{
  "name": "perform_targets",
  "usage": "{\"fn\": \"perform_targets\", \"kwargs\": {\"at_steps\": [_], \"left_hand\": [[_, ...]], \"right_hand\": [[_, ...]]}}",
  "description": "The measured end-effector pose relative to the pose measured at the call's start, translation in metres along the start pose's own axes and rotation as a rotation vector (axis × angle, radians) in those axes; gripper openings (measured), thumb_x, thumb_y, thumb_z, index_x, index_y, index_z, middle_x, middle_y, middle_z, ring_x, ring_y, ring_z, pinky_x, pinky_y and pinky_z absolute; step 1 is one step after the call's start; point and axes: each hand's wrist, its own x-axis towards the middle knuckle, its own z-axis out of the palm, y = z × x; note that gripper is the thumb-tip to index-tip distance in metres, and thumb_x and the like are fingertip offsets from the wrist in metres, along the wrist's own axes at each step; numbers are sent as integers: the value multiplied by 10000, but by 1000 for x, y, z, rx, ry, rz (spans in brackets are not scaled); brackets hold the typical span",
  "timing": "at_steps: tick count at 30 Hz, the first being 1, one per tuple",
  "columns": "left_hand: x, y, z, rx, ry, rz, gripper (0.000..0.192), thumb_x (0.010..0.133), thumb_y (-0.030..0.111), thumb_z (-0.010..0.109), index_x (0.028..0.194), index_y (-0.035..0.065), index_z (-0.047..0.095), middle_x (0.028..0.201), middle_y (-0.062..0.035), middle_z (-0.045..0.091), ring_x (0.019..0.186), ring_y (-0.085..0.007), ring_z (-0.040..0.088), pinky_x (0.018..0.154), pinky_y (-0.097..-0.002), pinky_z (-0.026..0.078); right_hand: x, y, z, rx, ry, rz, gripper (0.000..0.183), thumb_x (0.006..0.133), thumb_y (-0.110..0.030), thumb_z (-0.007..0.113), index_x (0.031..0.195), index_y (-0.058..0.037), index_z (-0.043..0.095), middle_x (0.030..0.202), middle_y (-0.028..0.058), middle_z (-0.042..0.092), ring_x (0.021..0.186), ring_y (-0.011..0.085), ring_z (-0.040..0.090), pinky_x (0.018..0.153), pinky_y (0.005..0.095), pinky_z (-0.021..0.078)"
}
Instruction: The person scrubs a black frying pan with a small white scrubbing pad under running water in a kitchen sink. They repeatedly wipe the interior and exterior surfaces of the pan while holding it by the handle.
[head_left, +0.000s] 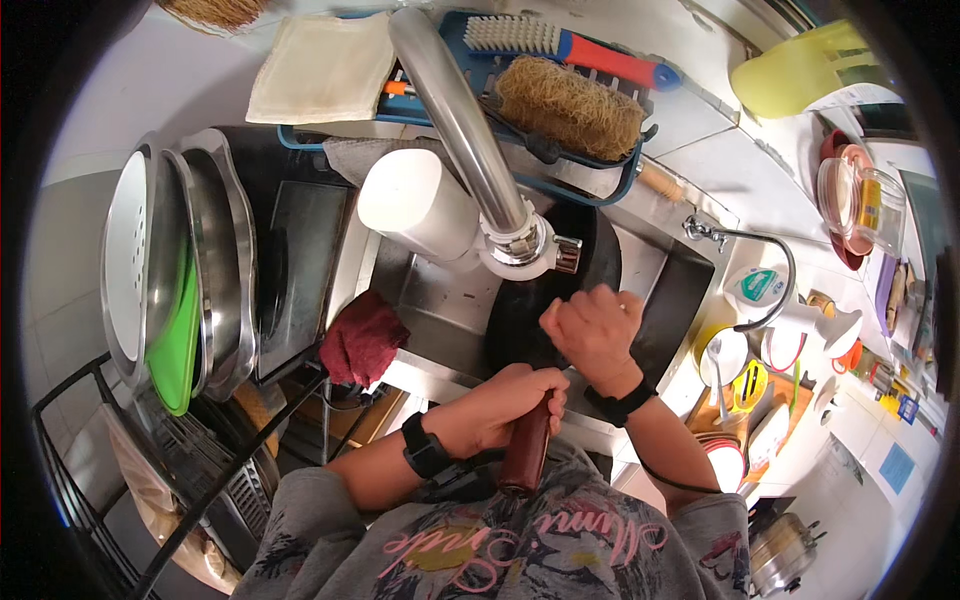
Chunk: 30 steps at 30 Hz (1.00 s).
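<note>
My left hand (499, 412) is wrapped around the dark reddish-brown handle (525, 454) of a black pan, close in front of my shirt. The black pan (517, 322) lies in the stainless-steel sink (450, 289), partly covered by the faucet head and my hands. Over the pan's right side is my right hand (596, 330), with its fingers curled. Whether anything is inside that fist is hidden. Above the pan stands a metal faucet (465, 120) with a white water filter (420, 199) on its end.
A blue rack (450, 45) behind the sink holds a red-and-blue scrub brush (600, 60), a fibre scrubber (570, 105) and a cream cloth (322, 71). Left are metal basins (217, 262) and a maroon cloth (364, 337). A thin curved tap (784, 262) stands at right.
</note>
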Motion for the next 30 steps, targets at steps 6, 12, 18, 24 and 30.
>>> {"fn": "perform_targets", "kwargs": {"at_steps": [6, 12, 18, 24, 30], "left_hand": [[-2, 5, -10, 7, -16, -2, 232, 936, 147, 560, 730, 56, 505, 679, -14, 475, 578, -92, 472, 535, -248, 450], [-1, 6, -6, 8, -10, 0, 227, 937, 148, 557, 735, 57, 504, 683, -17, 484, 583, -96, 479, 535, -252, 454], [-4, 10, -3, 68, -17, 3, 212, 936, 153, 559, 756, 55, 505, 678, -15, 493, 586, -103, 488, 545, -251, 460], [-2, 11, -6, 36, -27, 0, 195, 933, 141, 565, 769, 52, 506, 701, -10, 498, 596, -92, 495, 552, -253, 466], [-1, 10, -3, 19, -19, 18, 199, 934, 148, 558, 766, 51, 512, 693, -17, 500, 593, -100, 497, 557, -260, 473]], "right_hand": [[10, 16, -4, 32, 40, 7, 280, 659, -118, 731, 549, -160, 476, 563, -14, 437, 597, 175, 477, 649, 359, 326], [11, 19, -7, 14, 28, 3, 289, 655, -111, 718, 534, -161, 460, 575, -19, 440, 617, 162, 478, 639, 340, 323], [-2, 8, -1, 89, 20, 21, 301, 664, -98, 707, 530, -160, 444, 562, -10, 433, 601, 179, 466, 675, 359, 316], [-2, 9, -1, 83, 11, -1, 318, 657, -107, 717, 525, -164, 434, 560, -10, 433, 602, 181, 472, 677, 369, 318], [2, 13, -4, -19, 17, -11, 285, 664, -108, 710, 547, -171, 458, 566, -19, 425, 613, 165, 466, 629, 346, 317]]}}
